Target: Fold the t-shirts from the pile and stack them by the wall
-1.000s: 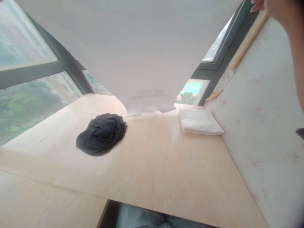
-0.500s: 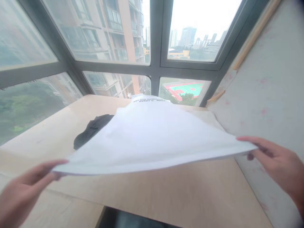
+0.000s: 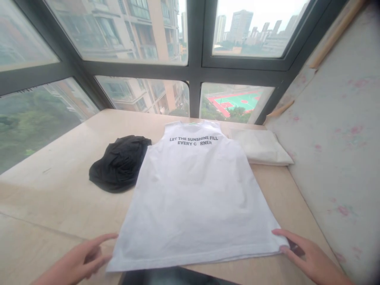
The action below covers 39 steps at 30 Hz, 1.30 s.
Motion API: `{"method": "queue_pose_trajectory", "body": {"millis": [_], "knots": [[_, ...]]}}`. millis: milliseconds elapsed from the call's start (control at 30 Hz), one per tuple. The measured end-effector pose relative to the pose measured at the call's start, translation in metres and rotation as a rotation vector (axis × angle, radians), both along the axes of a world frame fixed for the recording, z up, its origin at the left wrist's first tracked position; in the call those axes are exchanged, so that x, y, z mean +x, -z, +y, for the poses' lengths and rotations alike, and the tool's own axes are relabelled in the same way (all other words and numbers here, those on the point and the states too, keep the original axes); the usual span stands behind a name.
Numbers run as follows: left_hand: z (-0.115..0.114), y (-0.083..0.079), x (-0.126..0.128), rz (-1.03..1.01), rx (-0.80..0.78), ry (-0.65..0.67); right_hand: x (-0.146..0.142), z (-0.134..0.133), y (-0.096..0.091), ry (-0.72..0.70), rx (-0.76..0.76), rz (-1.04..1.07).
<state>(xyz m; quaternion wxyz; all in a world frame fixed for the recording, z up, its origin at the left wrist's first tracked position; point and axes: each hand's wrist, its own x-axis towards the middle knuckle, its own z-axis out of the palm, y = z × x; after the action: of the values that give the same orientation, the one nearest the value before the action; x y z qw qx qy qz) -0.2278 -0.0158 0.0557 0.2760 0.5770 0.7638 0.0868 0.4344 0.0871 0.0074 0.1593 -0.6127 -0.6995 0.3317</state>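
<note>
Left hand [image 3: 78, 259] at white shirt's [image 3: 192, 198] near-left corner, fingers parted; cannot tell if gripping. Black cloth [image 3: 118, 166] bunched left of shirt. Shirt spread on table [image 3: 44, 202]. White bundle [image 3: 264, 146] right of shirt. Right hand's [image 3: 310, 253] fingers pinch shirt's near-right corner.

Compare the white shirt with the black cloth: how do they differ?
The white shirt lies spread out, while the black cloth is bunched up. The white shirt bears dark lettering; the black cloth shows none. The white shirt covers more of the wooden surface than the black cloth. Both rest on that surface.
</note>
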Motion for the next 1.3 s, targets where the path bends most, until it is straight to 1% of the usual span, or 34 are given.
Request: {"method": "queue_pose_trajectory", "body": {"millis": [33,67,100,133,167,200,233,300,367,433,500,567,633,700,767,800,833,867,900,967,1000,1067,1133,1200,1300], "knots": [[0.020,-0.009,-0.003,-0.008,-0.062,0.022,0.006,0.004,0.000,-0.027,-0.014,-0.022],[0.043,-0.017,-0.005,0.064,-0.020,-0.014,0.012,0.008,0.001,-0.035,-0.016,-0.044],[0.067,-0.023,-0.006,0.149,0.062,-0.057,0.016,0.014,0.002,-0.022,0.000,-0.065],[0.092,-0.025,-0.005,0.220,0.183,-0.071,0.019,0.019,0.004,0.004,0.033,-0.088],[0.116,-0.024,-0.003,0.283,0.301,-0.039,0.018,0.025,0.006,0.035,0.084,-0.116],[0.139,-0.020,-0.001,0.345,0.380,0.010,0.015,0.029,0.007,0.058,0.154,-0.146],[0.158,-0.014,0.001,0.405,0.430,0.044,0.007,0.033,0.009,0.062,0.240,-0.172],[0.189,0.003,0.003,0.499,0.436,0.082,-0.016,0.038,0.008,0.002,0.413,-0.212],[0.207,0.019,-0.001,0.558,0.393,0.068,-0.047,0.040,0.005,-0.119,0.535,-0.232],[0.217,0.027,-0.011,0.580,0.372,0.040,-0.080,0.042,-0.001,-0.234,0.595,-0.251],[0.224,0.026,-0.022,0.567,0.380,0.025,-0.111,0.043,-0.007,-0.338,0.618,-0.267],[0.229,0.017,-0.032,0.544,0.388,0.022,-0.138,0.045,-0.010,-0.434,0.615,-0.273],[0.233,0.004,-0.032,0.551,0.409,-0.001,-0.160,0.046,-0.011,-0.509,0.590,-0.272],[0.232,-0.007,-0.019,0.587,0.468,-0.047,-0.175,0.047,-0.010,-0.558,0.561,-0.269],[0.221,-0.012,0.011,0.602,0.541,-0.048,-0.184,0.047,-0.007,-0.576,0.544,-0.271],[0.210,-0.010,0.031,0.593,0.562,-0.011,-0.187,0.047,-0.005,-0.571,0.540,-0.276],[0.197,-0.005,0.052,0.565,0.565,0.064,-0.188,0.047,-0.002,-0.560,0.536,-0.285],[0.181,0.001,0.074,0.540,0.537,0.160,-0.189,0.047,0.001,-0.544,0.532,-0.298],[0.163,0.010,0.094,0.541,0.504,0.219,-0.190,0.046,0.004,-0.529,0.527,-0.312],[0.128,0.030,0.124,0.570,0.462,0.279,-0.190,0.045,0.009,-0.510,0.521,-0.338],[0.113,0.039,0.132,0.584,0.460,0.287,-0.191,0.043,0.011,-0.509,0.519,-0.348],[0.092,0.054,0.135,0.604,0.455,0.292,-0.195,0.041,0.014,-0.511,0.518,-0.359],[0.084,0.062,0.124,0.612,0.444,0.284,-0.203,0.037,0.014,-0.505,0.510,-0.359],[0.086,0.063,0.108,0.610,0.428,0.275,-0.214,0.034,0.013,-0.484,0.495,-0.353],[0.094,0.058,0.087,0.602,0.404,0.281,-0.233,0.029,0.012,-0.443,0.474,-0.330]]}}
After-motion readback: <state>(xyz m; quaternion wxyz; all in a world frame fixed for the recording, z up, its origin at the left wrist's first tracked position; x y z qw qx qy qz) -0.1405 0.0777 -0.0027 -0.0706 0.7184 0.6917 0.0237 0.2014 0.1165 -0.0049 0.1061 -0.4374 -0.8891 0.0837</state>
